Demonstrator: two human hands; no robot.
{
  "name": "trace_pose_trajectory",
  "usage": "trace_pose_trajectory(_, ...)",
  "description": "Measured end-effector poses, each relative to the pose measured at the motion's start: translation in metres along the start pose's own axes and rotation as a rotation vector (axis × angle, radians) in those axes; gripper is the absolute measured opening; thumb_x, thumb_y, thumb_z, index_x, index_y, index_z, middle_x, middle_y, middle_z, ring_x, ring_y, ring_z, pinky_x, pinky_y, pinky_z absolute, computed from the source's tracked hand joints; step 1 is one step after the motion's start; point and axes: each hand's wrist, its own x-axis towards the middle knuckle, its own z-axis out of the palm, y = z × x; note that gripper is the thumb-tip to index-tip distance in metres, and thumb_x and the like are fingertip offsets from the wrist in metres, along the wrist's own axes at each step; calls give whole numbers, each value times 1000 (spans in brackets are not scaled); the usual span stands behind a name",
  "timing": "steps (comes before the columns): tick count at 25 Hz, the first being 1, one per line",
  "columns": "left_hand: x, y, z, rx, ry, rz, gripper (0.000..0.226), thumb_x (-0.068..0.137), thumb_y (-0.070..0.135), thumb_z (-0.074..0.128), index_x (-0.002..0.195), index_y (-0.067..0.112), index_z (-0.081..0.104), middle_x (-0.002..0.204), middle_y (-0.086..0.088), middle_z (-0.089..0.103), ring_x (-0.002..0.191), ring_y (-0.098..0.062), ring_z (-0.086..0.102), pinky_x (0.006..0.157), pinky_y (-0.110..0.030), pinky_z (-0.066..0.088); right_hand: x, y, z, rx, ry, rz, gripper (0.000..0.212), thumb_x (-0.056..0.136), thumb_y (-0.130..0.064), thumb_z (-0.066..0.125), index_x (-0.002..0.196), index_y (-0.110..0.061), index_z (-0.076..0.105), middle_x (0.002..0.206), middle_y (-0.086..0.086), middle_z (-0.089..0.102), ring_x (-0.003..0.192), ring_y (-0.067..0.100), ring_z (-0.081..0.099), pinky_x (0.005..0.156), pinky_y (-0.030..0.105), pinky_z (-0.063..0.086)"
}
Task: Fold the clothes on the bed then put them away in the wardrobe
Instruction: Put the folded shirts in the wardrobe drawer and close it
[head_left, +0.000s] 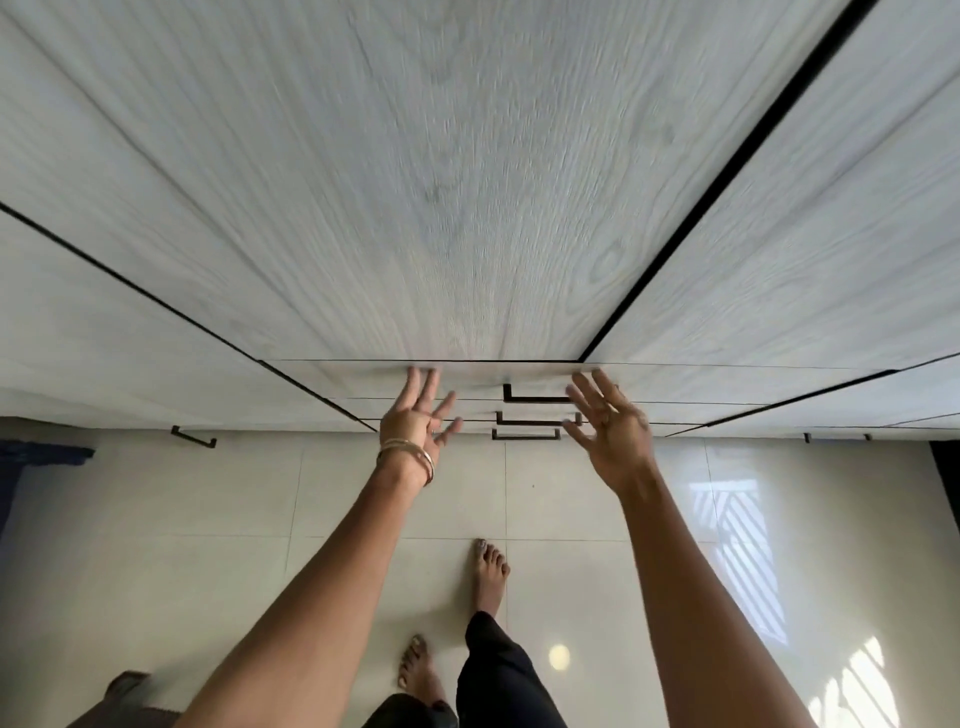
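Pale woodgrain laminate fills the upper frame: the wardrobe (467, 182), doors closed, seen from close and steeply foreshortened. Image is motion-blurred.

Left hand (415, 421): raised, fingers straight and spread, holding nothing. Fingertips (423, 375) reach the lower edge of the centre door; contact cannot be confirmed through the blur. Bangles (410, 452) on the wrist.

Right hand (610, 431): raised, fingers splayed and relaxed, holding nothing. It lies in front of the drawer fronts, just right of the top drawer handle (535, 394), overlapping the handle's right end in view; touch cannot be told.

Between the two hands: three dark bar handles stacked, one per drawer, below the centre door. Dark vertical gap (727, 182) separates the centre door from the door to its right.

No clothes visible in either hand or on the floor.

Surroundings: glossy light floor tiles (156, 519) with patterned sunlight patches at right. Bare feet (488, 571) and dark trouser legs (498, 675) stand close before the drawers. Another bar handle (193, 437) at lower left; dark blue fabric (36, 452) at the left edge.
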Motion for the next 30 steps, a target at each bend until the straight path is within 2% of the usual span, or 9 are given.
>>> trace_pose_trajectory(3,25,-41,-16,740,16,37,51,83,-14,36,103,20,68,111,-8,71,89,-21,69,69,-29,51,36,29,-27,-1059,114,-39,28,89,-2,49,90,-13,74,110,16,70,98,32,66,79,33,48)
trace_pose_trajectory(5,52,-78,-15,1389,-153,100,48,81,-10,43,114,16,66,125,-8,63,113,-23,61,93,-28,49,62,66,-32,-1582,-89,-61,39,86,0,50,121,-9,65,130,15,61,122,34,54,97,33,43)
trace_pose_trajectory(8,100,-122,3,1933,-430,90,67,87,-1,44,148,22,32,158,1,20,135,-28,40,111,-40,34,112,115,-28,-1892,-315,-179,66,86,-5,51,149,-9,31,155,10,33,143,29,28,112,39,29)
trace_pose_trajectory(12,165,-148,22,2187,-488,168,81,90,1,42,154,30,0,161,12,-6,136,-30,36,107,-47,34,177,140,-42,-2193,-230,-272,78,92,-17,54,155,-8,9,160,10,19,149,27,13,122,46,7)
trace_pose_trajectory(19,175,-192,-11,2039,-388,279,78,87,0,42,150,36,15,160,17,6,120,-32,54,99,-40,46,180,181,-62,-2040,-58,-448,64,86,-11,57,144,-1,30,143,16,42,138,34,29,122,42,13)
trace_pose_trajectory(23,141,-197,-23,2180,-499,140,73,90,3,43,152,31,16,160,13,11,127,-29,48,101,-39,44,137,191,-80,-1995,-173,-239,58,86,-8,55,140,-1,35,140,16,44,137,33,30,118,38,22)
trace_pose_trajectory(26,96,-210,-40,2288,-732,9,53,91,13,52,141,26,41,150,0,38,126,-28,50,100,-43,47,82,193,-94,-1857,-343,-23,57,88,-12,57,143,-3,41,145,16,44,139,32,33,114,33,27)
trace_pose_trajectory(28,57,-207,-52,2175,-746,51,36,91,16,51,125,29,57,129,-1,58,115,-27,58,92,-41,51,44,182,-101,-1564,-269,239,41,92,-23,60,130,-7,59,133,12,58,123,29,54,100,33,42)
trace_pose_trajectory(30,24,-201,-65,2026,-644,224,36,92,13,48,124,27,57,123,1,58,113,-23,57,92,-37,48,17,179,-108,-1196,-91,447,34,91,-35,62,111,-8,68,111,12,69,93,28,66,82,37,54)
